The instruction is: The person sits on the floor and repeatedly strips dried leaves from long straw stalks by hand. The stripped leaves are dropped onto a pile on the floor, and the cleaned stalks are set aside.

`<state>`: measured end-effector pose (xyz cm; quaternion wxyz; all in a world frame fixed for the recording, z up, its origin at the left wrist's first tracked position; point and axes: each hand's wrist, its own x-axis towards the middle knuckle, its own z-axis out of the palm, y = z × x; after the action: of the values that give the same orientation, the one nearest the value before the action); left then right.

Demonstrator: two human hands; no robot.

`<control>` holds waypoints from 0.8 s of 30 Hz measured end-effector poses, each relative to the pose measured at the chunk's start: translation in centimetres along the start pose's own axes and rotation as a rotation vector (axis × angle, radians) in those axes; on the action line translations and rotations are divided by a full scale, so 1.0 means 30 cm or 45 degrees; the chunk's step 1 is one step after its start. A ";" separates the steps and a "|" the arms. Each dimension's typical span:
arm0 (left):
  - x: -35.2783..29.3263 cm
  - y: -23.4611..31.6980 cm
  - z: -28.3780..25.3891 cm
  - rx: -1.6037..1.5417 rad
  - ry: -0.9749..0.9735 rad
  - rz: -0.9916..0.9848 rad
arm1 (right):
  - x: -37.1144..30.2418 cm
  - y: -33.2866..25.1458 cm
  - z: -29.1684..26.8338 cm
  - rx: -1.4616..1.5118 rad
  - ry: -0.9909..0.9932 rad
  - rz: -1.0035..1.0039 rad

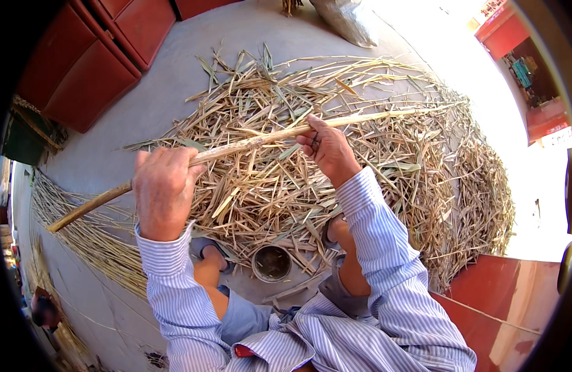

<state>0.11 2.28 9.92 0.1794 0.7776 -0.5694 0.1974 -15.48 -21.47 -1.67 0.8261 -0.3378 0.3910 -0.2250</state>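
Observation:
A long pale cane stalk point(252, 142) runs slantwise in front of me, its thick brown end low on the left and its thin end far to the right. My left hand point(164, 193) is closed around its thicker part, knuckles up. Farther along, my right hand point(328, 150) pinches the stalk between thumb and fingers. Something small and dark shows among the curled fingers of that hand, too small to make out. Beneath both hands spreads a heap of dry leaf and husk strips point(249, 186).
A small round pot point(272, 263) with dark contents stands between my feet. Thin stalks point(106, 242) lie bundled on the left. Red cushioned seats point(81, 62) are at the back left, a pale sack point(345, 22) at the back, and a red panel point(503, 297) at the lower right.

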 end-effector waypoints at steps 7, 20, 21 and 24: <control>-0.033 -0.050 -0.016 -0.458 0.246 -0.180 | 0.045 -0.023 -0.083 0.108 0.008 -0.007; -0.023 -0.016 -0.061 0.021 0.007 -0.044 | 0.029 -0.009 -0.037 0.024 0.120 -0.055; -0.025 -0.021 -0.072 0.031 0.033 -0.023 | 0.025 -0.017 -0.043 0.053 0.130 -0.045; -0.016 -0.024 -0.094 0.003 0.150 0.090 | 0.027 -0.042 -0.066 0.065 0.139 -0.056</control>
<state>0.38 4.31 12.05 0.2046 0.7442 -0.5848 0.2496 -16.70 -23.59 -2.06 0.8068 -0.3124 0.4220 -0.2709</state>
